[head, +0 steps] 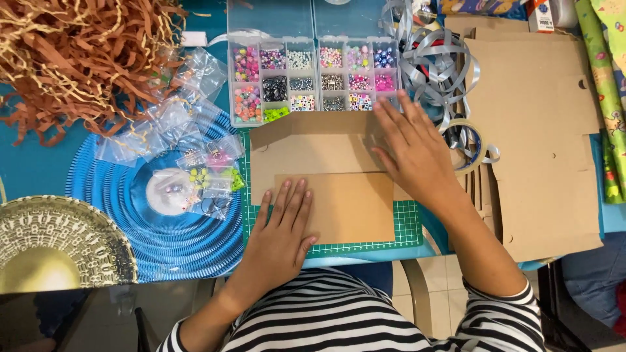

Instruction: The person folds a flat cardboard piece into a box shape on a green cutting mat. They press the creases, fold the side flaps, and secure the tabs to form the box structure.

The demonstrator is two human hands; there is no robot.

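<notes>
Cardboard (326, 176), folded flat, lies on a green mat (407, 228) at the desk's near edge, both hands pressing on it. Left hand (282, 234) rests palm-down on the lower flap, fingers together; right hand (414, 153) lies flat on the upper right part, fingers slightly spread. Bead box (313, 78) sits just behind.

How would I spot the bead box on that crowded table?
Start at the green cutting mat under the brown cardboard. Just beyond the cardboard's far edge sits the bead box. It is the only clear plastic case, gridded into small compartments of colourful beads.
</notes>
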